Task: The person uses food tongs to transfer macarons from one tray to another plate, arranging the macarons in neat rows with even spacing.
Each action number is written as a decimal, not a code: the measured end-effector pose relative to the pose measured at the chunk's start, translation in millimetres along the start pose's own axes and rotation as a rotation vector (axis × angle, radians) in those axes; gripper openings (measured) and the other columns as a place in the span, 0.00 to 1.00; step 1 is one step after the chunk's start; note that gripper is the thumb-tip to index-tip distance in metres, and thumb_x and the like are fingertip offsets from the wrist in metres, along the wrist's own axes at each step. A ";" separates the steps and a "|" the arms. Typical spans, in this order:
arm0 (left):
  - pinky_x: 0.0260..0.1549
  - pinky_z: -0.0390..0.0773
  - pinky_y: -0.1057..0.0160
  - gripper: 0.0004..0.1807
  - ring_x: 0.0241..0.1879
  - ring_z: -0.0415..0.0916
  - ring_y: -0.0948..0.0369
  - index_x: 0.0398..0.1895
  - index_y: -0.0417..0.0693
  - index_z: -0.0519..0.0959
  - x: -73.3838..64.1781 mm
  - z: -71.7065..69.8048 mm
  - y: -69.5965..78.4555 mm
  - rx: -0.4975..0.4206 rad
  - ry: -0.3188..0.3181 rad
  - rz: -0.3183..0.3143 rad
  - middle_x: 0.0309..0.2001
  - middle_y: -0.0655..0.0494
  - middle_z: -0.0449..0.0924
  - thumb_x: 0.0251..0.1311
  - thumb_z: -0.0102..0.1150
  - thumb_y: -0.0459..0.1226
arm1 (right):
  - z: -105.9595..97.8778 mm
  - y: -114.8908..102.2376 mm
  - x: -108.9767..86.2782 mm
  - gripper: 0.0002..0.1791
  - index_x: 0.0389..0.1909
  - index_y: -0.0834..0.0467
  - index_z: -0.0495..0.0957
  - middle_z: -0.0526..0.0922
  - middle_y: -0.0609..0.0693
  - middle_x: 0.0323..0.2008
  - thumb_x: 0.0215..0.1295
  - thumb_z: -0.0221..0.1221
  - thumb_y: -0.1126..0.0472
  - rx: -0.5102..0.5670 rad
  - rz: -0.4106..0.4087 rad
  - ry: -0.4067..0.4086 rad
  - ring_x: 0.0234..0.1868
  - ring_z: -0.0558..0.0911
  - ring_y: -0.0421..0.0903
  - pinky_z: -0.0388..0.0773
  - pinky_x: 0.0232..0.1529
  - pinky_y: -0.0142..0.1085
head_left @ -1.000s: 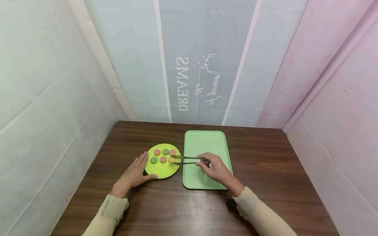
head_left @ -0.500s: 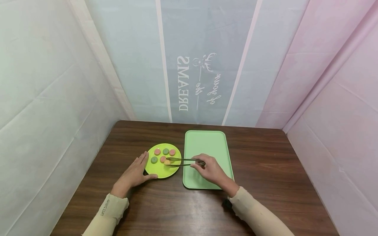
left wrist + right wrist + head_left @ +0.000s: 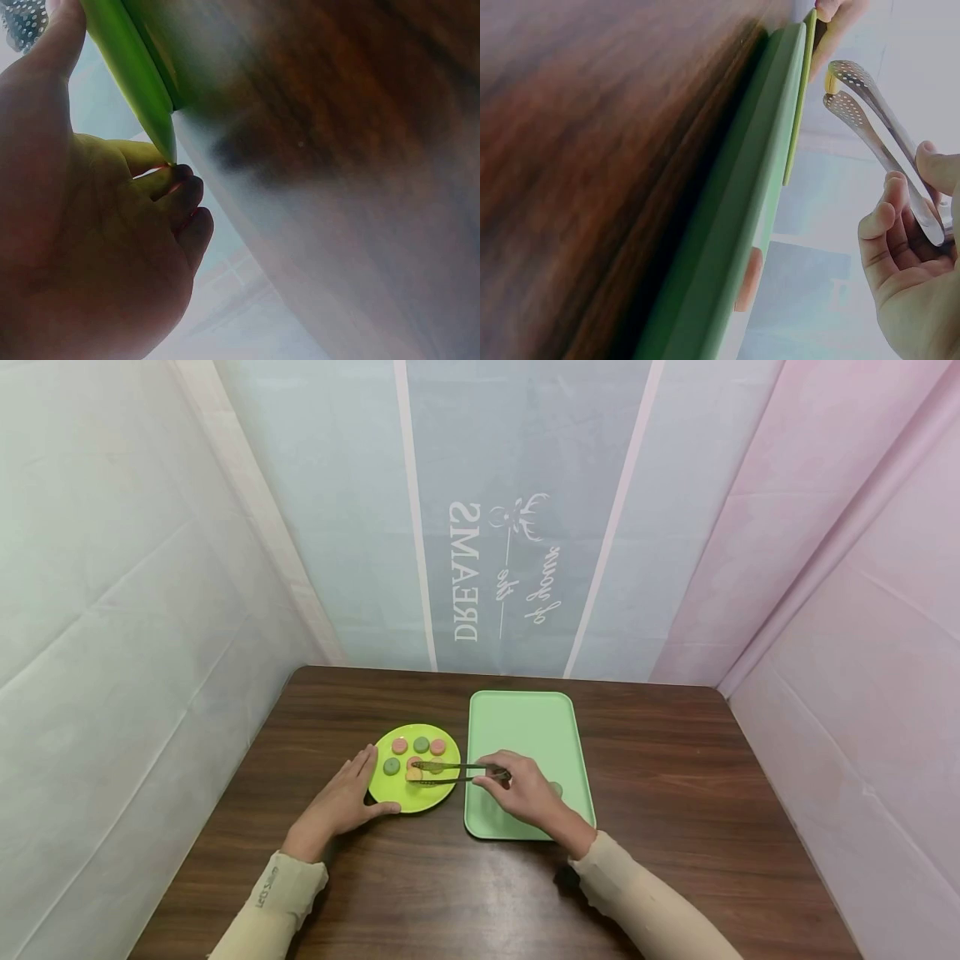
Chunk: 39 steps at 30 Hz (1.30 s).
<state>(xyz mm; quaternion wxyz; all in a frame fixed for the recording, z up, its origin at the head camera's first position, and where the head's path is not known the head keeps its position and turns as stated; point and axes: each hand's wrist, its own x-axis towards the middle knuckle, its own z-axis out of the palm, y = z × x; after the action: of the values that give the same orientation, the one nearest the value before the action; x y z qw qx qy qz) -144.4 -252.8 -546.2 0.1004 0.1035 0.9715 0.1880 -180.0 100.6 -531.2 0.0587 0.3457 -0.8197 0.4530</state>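
My right hand (image 3: 517, 785) grips metal tongs (image 3: 453, 772) near their hinged end. Between the perforated tips is a yellow macaron (image 3: 414, 773), also seen pinched in the right wrist view. The tongs reach over a lime-yellow plate (image 3: 408, 797) that bears several small macarons: pink ones (image 3: 400, 746), green ones (image 3: 392, 766) and another yellow one (image 3: 437, 765). One pink macaron is partly covered by the tongs. My left hand (image 3: 341, 797) rests against the plate's left rim, thumb and fingers spread and fairly straight. In the left wrist view, fingertips touch the plate's edge (image 3: 142, 82).
A light green rectangular tray (image 3: 521, 718) lies right of the plate, under my right hand. A green macaron (image 3: 556, 788) shows on it beside my right wrist. Both stand on a dark wooden table (image 3: 420, 893), with fabric walls at the back and sides.
My right hand has moved left, carrying the yellow macaron in the tongs farther over the plate. The green macaron on the tray has come into sight. The left hand has stayed still.
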 end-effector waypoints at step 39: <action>0.83 0.50 0.39 0.68 0.84 0.45 0.38 0.86 0.31 0.44 -0.6 1.4 0.0 -0.015 0.001 -0.001 0.86 0.33 0.42 0.64 0.67 0.68 | 38.8 -13.5 17.3 0.14 0.53 0.62 0.88 0.85 0.46 0.37 0.75 0.69 0.58 0.013 0.053 -0.086 0.35 0.84 0.37 0.87 0.37 0.31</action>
<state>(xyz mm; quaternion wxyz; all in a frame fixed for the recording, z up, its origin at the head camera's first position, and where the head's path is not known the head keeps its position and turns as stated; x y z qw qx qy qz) -143.4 -252.5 -547.4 0.1006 0.1022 0.9702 0.1952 -176.2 56.6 -537.3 0.0092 0.3435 -0.8274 0.4442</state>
